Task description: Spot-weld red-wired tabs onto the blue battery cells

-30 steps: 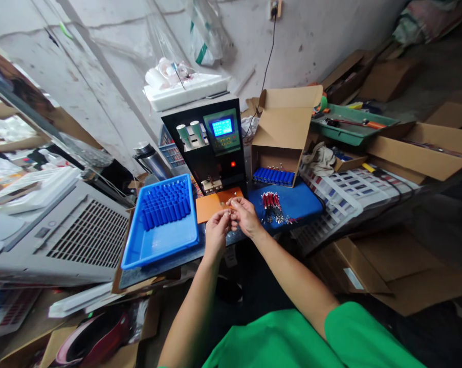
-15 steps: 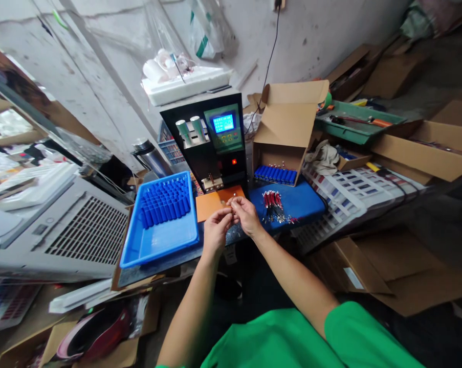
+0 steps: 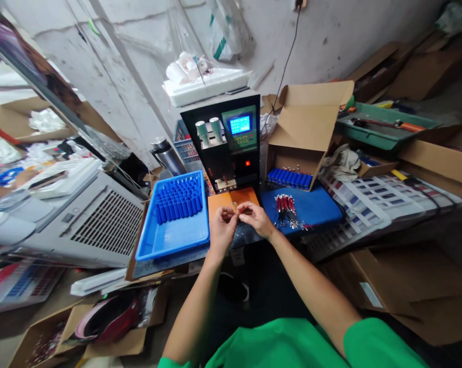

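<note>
My left hand [image 3: 223,229] and my right hand [image 3: 256,219] meet fingertip to fingertip over the front edge of an orange pad [image 3: 219,201]. Each is closed in a pinch; what lies between the fingers is too small to make out. Behind them stands a black machine [image 3: 238,171] with a lit screen [image 3: 240,124]. A blue tray [image 3: 173,245] at the left holds rows of blue cylindrical cells [image 3: 179,204]. To the right, red and black wires [image 3: 286,209] lie bunched on a blue surface [image 3: 323,207].
An open cardboard box [image 3: 309,120] with blue cells stands right of the machine. A steel flask [image 3: 168,156] is behind the tray. A green tray [image 3: 392,122] with tools and a white crate [image 3: 353,204] are at the right. At the far left, part of another person's arm shows.
The whole view has shifted, so the bench appears farther right. My hands have stayed together, with the fingertips now lower against the pad and the right fingers more bent.
</note>
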Motion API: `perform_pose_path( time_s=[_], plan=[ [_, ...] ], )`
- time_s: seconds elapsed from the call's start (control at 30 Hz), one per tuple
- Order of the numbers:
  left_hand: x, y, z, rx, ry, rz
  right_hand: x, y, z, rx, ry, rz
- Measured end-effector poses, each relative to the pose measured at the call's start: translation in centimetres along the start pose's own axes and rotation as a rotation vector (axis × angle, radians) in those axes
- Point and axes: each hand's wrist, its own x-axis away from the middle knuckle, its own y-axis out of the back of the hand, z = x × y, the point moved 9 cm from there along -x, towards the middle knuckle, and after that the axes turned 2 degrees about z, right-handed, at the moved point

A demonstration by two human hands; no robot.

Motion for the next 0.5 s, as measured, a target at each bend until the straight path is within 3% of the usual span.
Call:
perform_pose_path(
  time_s=[0.17,0.33,0.4,0.5],
  plan=[
    [0.3,0.6,0.5,-0.025,-0.002,0.043,0.0,-0.3,0.3,0.136,0.067,-0.048],
    [0.7,1.2,1.7,-0.067,0.017,0.082,-0.2,-1.5,0.9,0.262,0.157,0.002],
    [0.2,2.3,1.7,-0.117,-0.021,0.094,-0.5,-1.2,0.7,0.273,0.142,-0.010],
    [-1.8,6.2,1.2,-0.355,-0.098,0.036,-1.5,-0.1,0.0,0.251,0.080,-0.083]
  ],
)
